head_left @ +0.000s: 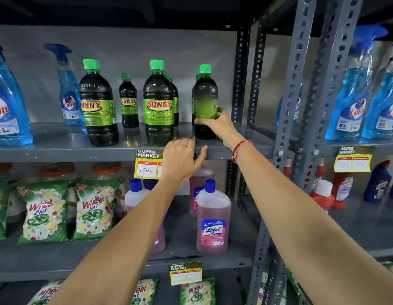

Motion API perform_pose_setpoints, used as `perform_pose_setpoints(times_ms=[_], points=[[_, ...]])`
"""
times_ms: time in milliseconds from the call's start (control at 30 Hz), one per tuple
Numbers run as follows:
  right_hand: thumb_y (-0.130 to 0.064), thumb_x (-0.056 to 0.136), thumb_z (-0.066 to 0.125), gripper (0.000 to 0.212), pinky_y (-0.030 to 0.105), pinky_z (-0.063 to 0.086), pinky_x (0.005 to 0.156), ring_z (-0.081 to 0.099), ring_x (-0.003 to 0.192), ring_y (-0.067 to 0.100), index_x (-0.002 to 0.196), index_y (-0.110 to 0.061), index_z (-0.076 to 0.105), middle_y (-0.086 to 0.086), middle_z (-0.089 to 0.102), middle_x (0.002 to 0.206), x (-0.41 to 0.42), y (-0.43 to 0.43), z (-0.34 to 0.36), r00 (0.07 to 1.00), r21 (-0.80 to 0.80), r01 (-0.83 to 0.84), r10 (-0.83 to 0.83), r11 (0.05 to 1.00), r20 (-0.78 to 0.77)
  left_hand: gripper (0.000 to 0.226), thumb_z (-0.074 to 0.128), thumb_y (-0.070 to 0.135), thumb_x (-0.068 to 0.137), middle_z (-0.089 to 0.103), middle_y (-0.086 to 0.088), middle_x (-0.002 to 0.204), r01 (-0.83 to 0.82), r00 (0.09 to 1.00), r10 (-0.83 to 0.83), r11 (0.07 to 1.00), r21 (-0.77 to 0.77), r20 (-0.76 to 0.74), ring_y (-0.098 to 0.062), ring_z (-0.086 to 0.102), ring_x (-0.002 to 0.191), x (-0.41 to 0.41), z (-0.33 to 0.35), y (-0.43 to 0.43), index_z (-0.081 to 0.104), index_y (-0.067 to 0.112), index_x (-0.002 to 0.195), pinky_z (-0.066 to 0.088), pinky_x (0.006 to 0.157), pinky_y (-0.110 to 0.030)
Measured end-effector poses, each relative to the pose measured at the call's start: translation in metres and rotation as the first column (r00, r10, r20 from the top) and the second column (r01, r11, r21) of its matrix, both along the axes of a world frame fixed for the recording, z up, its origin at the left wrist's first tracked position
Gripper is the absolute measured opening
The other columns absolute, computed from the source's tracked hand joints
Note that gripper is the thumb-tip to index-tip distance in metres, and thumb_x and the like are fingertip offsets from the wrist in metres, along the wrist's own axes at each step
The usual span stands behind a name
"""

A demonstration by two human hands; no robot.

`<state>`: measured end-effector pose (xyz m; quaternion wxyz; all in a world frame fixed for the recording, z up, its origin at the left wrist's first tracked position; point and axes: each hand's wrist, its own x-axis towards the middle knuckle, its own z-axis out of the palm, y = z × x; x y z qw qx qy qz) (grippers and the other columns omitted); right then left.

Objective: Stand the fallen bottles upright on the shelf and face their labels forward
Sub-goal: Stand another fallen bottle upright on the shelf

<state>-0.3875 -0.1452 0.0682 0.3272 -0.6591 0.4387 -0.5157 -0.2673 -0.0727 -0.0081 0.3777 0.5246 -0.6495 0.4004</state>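
Note:
Several dark Sunny bottles with green caps stand upright on the grey upper shelf. The front left bottle and the middle bottle show their labels forward. The rightmost bottle is upright with its label turned away to the right. My right hand grips that bottle low on its body. My left hand rests open at the shelf's front edge, just below and left of it, holding nothing. Smaller Sunny bottles stand further back.
Blue Colin spray bottles stand at the shelf's left end and on the neighbouring rack. A grey slotted upright rises just right of my right hand. Below are pink Lizol bottles, Wheel packets and a price tag.

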Motion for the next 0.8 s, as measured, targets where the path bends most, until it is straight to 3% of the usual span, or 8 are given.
perform_pose_setpoints(times_ms=[67, 133, 300, 400, 467, 600, 733, 800], points=[[-0.023, 0.066, 0.081, 0.079, 0.031, 0.047, 0.093, 0.058, 0.113, 0.023, 0.133, -0.008, 0.041, 0.007, 0.061, 0.117, -0.004, -0.001, 0.001, 0.993, 0.068, -0.105, 0.101, 0.992, 0.053, 0.050, 0.037, 0.042, 0.091, 0.069, -0.009, 0.068, -0.002, 1.000, 0.002, 1.000, -0.003, 0.001, -0.026, 0.064, 0.062, 0.000, 0.000, 0.000, 0.067, 0.005, 0.077, 0.042, 0.056, -0.031], [-0.015, 0.071, 0.080, 0.071, 0.027, 0.044, 0.088, 0.057, 0.113, 0.022, 0.131, -0.007, 0.043, 0.006, 0.060, 0.115, -0.007, -0.002, 0.000, 0.996, 0.058, -0.092, 0.090, 0.994, 0.026, 0.050, 0.037, 0.042, 0.091, 0.069, -0.009, 0.068, -0.005, 1.000, 0.005, 1.000, 0.004, -0.003, -0.026, 0.064, 0.062, -0.001, -0.001, 0.000, 0.067, 0.005, 0.077, 0.043, 0.056, -0.031], [-0.044, 0.052, 0.088, 0.107, 0.040, 0.041, 0.106, 0.045, 0.126, 0.022, 0.138, -0.012, 0.035, 0.007, 0.053, 0.134, 0.000, -0.001, -0.002, 0.994, -0.034, 0.020, -0.023, 0.999, -0.110, 0.047, 0.039, 0.041, 0.091, 0.068, -0.009, 0.067, -0.001, 1.000, 0.001, 1.000, 0.001, -0.006, -0.026, 0.064, 0.061, 0.000, 0.000, 0.000, 0.067, 0.006, 0.076, 0.042, 0.056, -0.030], [-0.033, 0.057, 0.088, 0.087, 0.037, 0.046, 0.099, 0.055, 0.119, 0.023, 0.130, -0.013, 0.046, 0.006, 0.061, 0.123, -0.003, -0.006, 0.000, 0.991, 0.037, -0.094, 0.097, 0.995, -0.092, 0.048, 0.039, 0.041, 0.091, 0.069, -0.009, 0.067, 0.001, 1.000, -0.001, 1.000, 0.000, -0.004, -0.026, 0.064, 0.062, 0.000, 0.000, 0.000, 0.067, 0.005, 0.077, 0.042, 0.056, -0.031], [-0.028, 0.060, 0.088, 0.074, 0.035, 0.048, 0.095, 0.059, 0.113, 0.022, 0.123, -0.012, 0.052, 0.006, 0.065, 0.117, -0.003, -0.007, -0.001, 0.991, 0.032, -0.082, 0.085, 0.996, -0.099, 0.048, 0.039, 0.041, 0.091, 0.069, -0.009, 0.068, 0.000, 1.000, 0.000, 1.000, 0.001, -0.006, -0.026, 0.065, 0.062, 0.000, 0.000, -0.001, 0.068, 0.005, 0.078, 0.043, 0.056, -0.030], [-0.049, 0.054, 0.087, 0.094, 0.042, 0.044, 0.102, 0.049, 0.120, 0.026, 0.128, -0.009, 0.045, 0.011, 0.054, 0.126, 0.003, -0.004, -0.003, 0.953, -0.119, 0.135, -0.162, 0.984, -0.256, 0.049, 0.038, 0.042, 0.092, 0.070, -0.009, 0.069, 0.009, 1.000, -0.009, 1.000, 0.018, -0.013, -0.026, 0.065, 0.063, 0.000, 0.000, 0.000, 0.068, 0.006, 0.079, 0.043, 0.057, -0.031], [-0.067, 0.043, 0.081, 0.108, 0.041, 0.044, 0.103, 0.048, 0.123, 0.026, 0.129, -0.011, 0.046, 0.009, 0.056, 0.125, 0.005, -0.001, -0.003, 0.958, -0.109, 0.123, -0.146, 0.986, -0.247, 0.048, 0.039, 0.041, 0.091, 0.070, -0.010, 0.069, 0.018, 1.000, -0.018, 1.000, 0.018, -0.016, -0.027, 0.065, 0.063, -0.001, 0.000, 0.001, 0.068, 0.004, 0.080, 0.044, 0.057, -0.031], [-0.066, 0.043, 0.081, 0.102, 0.037, 0.048, 0.097, 0.054, 0.117, 0.023, 0.127, -0.015, 0.051, 0.005, 0.061, 0.121, 0.001, -0.002, -0.003, 0.978, -0.055, 0.080, -0.089, 0.995, -0.191, 0.048, 0.040, 0.041, 0.091, 0.070, -0.010, 0.070, 0.017, 1.000, -0.017, 1.000, 0.017, -0.017, -0.027, 0.065, 0.064, -0.001, 0.001, 0.002, 0.068, 0.004, 0.080, 0.045, 0.057, -0.031]])
